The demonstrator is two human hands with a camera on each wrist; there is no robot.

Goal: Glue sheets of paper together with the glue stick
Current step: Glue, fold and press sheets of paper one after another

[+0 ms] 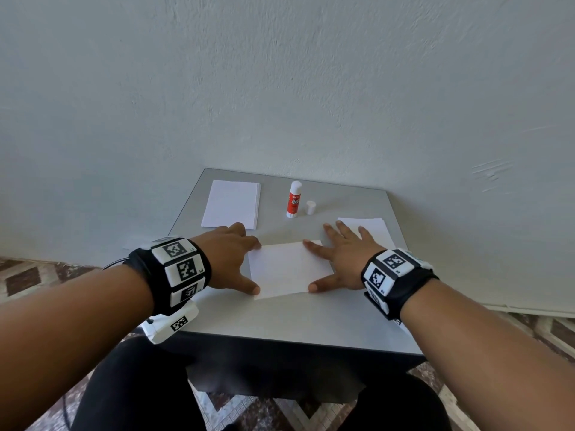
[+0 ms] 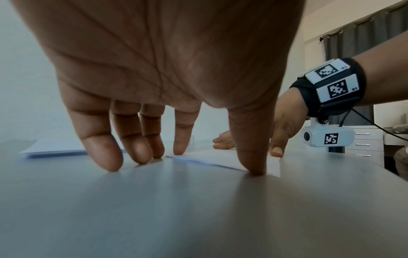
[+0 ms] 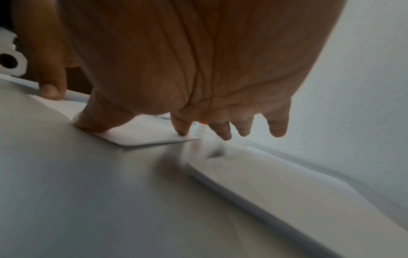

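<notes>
A white sheet (image 1: pixel 289 270) lies flat in the middle of the grey table (image 1: pixel 280 321). My left hand (image 1: pixel 247 265) presses its left edge with thumb and index finger spread, fingers straight. My right hand (image 1: pixel 320 265) presses the right edge the same way. In the left wrist view my left hand (image 2: pixel 216 162) has its thumb on the sheet (image 2: pixel 220 158). In the right wrist view my right hand (image 3: pixel 134 130) pins the sheet (image 3: pixel 143 135) by thumb and index finger. The red and white glue stick (image 1: pixel 294 199) stands upright behind, its white cap (image 1: pixel 310 207) beside it.
A stack of white paper (image 1: pixel 231 203) lies at the table's back left. Another white sheet (image 1: pixel 370 228) lies at the right, partly under my right hand's outer fingers. A pale wall rises right behind the table. Patterned floor surrounds it.
</notes>
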